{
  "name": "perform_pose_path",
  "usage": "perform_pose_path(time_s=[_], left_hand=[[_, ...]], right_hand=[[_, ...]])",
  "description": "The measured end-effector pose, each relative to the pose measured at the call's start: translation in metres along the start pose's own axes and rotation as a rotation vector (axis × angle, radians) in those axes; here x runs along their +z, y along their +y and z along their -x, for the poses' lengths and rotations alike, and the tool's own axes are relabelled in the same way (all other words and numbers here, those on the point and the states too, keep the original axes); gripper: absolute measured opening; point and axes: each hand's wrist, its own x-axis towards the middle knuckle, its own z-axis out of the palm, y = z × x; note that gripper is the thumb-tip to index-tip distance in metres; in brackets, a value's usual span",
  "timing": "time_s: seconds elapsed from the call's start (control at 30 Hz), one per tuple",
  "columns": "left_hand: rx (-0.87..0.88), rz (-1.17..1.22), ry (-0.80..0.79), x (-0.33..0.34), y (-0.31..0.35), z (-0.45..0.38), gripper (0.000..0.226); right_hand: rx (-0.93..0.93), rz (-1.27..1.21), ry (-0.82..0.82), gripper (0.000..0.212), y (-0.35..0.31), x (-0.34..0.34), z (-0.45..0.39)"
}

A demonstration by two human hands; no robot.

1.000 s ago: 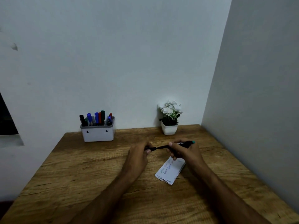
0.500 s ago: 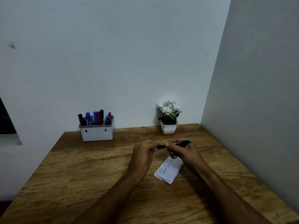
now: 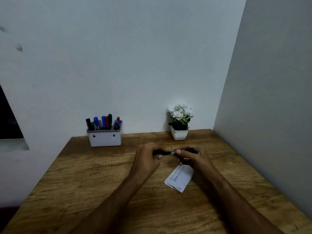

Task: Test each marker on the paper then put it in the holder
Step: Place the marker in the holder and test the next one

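Both hands hold a black marker with a teal end (image 3: 175, 152) level above the brown wooden surface (image 3: 94, 179). The left hand (image 3: 146, 159) is curled around its left part, the right hand (image 3: 192, 157) closed on the right part, whose teal end pokes out beyond the fingers (image 3: 179, 152). A folded white paper with scribbles (image 3: 179, 178) lies just below the right hand. The white rectangular holder full of markers (image 3: 104, 138) stands at the back wall, well apart.

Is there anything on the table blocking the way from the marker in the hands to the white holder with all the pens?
Nothing visible blocks it. The marker is held above the table by the left hand and right hand. Bare wood lies between them and the holder; the paper and flower pot sit off to the right.
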Motion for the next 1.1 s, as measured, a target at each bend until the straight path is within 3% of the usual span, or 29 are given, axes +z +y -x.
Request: perform_pose_path(time_s=[0.1, 0.2, 0.3, 0.53, 0.73, 0.97, 1.1], left_hand=[[-0.07, 0.021, 0.022, -0.012, -0.003, -0.003, 0.026], [-0.1, 0.076, 0.048, -0.018, -0.005, -0.006, 0.023], [-0.094, 0.131, 0.045, -0.021, -0.003, -0.009, 0.022], [-0.062, 0.144, 0.125, -0.042, -0.005, -0.008, 0.021], [-0.034, 0.058, 0.219, -0.06, -0.024, -0.009, 0.024], [0.007, -0.272, 0.214, -0.081, -0.065, -0.015, 0.04], [-0.036, -0.318, 0.186, -0.089, -0.084, -0.016, 0.044]], right_hand=[[-0.096, 0.262, 0.042, 0.013, -0.002, -0.006, -0.01], [-0.226, 0.613, -0.071, 0.016, 0.0, 0.003, -0.017], [-0.383, 0.775, -0.13, 0.021, -0.001, 0.021, -0.022], [-0.515, 0.763, -0.111, 0.016, -0.006, 0.066, -0.034], [-0.523, 0.663, -0.08, 0.008, -0.007, 0.102, -0.05], [-0.455, 0.539, 0.132, 0.013, -0.011, 0.136, -0.099], [-0.425, 0.45, 0.212, 0.02, -0.015, 0.154, -0.134]])
